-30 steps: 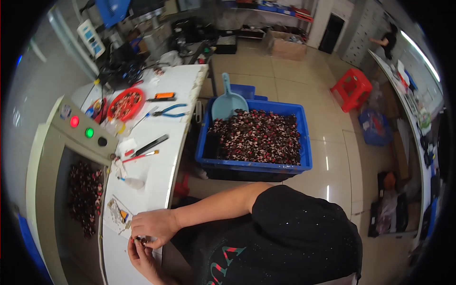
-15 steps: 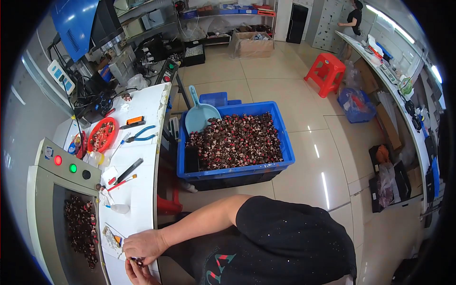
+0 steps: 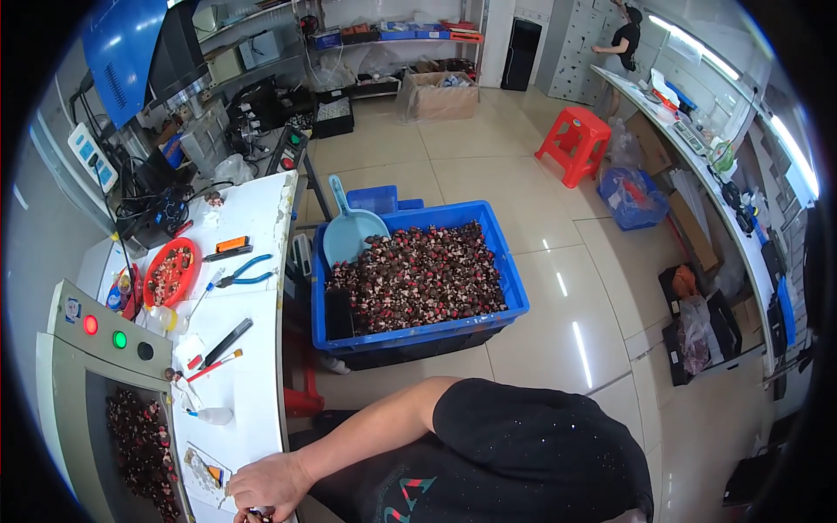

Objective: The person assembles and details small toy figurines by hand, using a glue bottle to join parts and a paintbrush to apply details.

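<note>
My right hand [image 3: 266,485] is at the near edge of the white workbench [image 3: 235,340], low in the view. Its fingers are bent and closed on a small brown-and-white piece [image 3: 256,514], partly hidden by the fingers and cut by the lower edge. My left hand is out of the picture. Beside my right hand lies a small pad [image 3: 202,469] with an orange-and-dark item on it. Farther up the bench are a clear squeeze bottle [image 3: 215,416], a red brush [image 3: 214,364], a black flat tool [image 3: 228,340] and blue-handled pliers [image 3: 246,272].
A blue crate [image 3: 418,335] full of small brown, red and pale pieces stands beside the bench, with a light-blue scoop [image 3: 353,231] in it. A red dish [image 3: 187,250] holds more. At left is a machine with lit buttons [image 3: 105,331]. A red stool [image 3: 575,144] stands beyond; another person [image 3: 624,44] is far right.
The view has shifted, so the bench and my right hand sit lower in it. My left hand, visible before at the piece, has passed out of the picture.
</note>
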A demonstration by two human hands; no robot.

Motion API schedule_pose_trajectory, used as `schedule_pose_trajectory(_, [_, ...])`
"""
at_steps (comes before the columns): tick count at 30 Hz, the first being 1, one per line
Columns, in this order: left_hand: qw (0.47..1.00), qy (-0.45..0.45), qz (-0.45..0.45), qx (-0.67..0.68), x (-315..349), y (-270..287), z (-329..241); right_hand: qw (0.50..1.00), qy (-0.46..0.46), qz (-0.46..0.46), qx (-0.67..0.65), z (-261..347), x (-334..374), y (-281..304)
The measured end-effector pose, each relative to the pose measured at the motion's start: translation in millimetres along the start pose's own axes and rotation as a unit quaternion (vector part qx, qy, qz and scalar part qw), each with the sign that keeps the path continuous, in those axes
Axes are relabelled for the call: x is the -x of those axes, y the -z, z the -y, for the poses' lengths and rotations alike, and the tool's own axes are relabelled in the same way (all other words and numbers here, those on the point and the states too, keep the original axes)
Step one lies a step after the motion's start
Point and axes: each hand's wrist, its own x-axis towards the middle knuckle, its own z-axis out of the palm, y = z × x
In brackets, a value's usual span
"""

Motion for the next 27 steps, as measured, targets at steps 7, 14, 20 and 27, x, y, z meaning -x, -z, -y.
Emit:
schedule_pose_trajectory(7, [0.998, -0.049, -0.003, -0.042, -6.8, 10.1, 17.3, 1.0, -0.001, 0.011, -0.007, 2.9, -0.6, 2.8])
schedule_pose_trajectory(14, [0.975, -0.096, -0.071, -0.189, -8.4, 13.3, 31.5, 0.999, -0.024, 0.032, -0.012, 10.0, 0.6, 6.5])
schedule_pose_trajectory(20, [0.98, -0.126, -0.073, -0.136, -4.1, 8.9, 35.3, 0.999, -0.016, 0.047, -0.011, 13.6, 1.6, 12.7])
schedule_pose_trajectory(27, [0.989, -0.125, -0.031, -0.072, -0.2, 2.7, 29.5, 0.999, -0.032, 0.042, -0.013, 14.0, 0.8, 15.7])
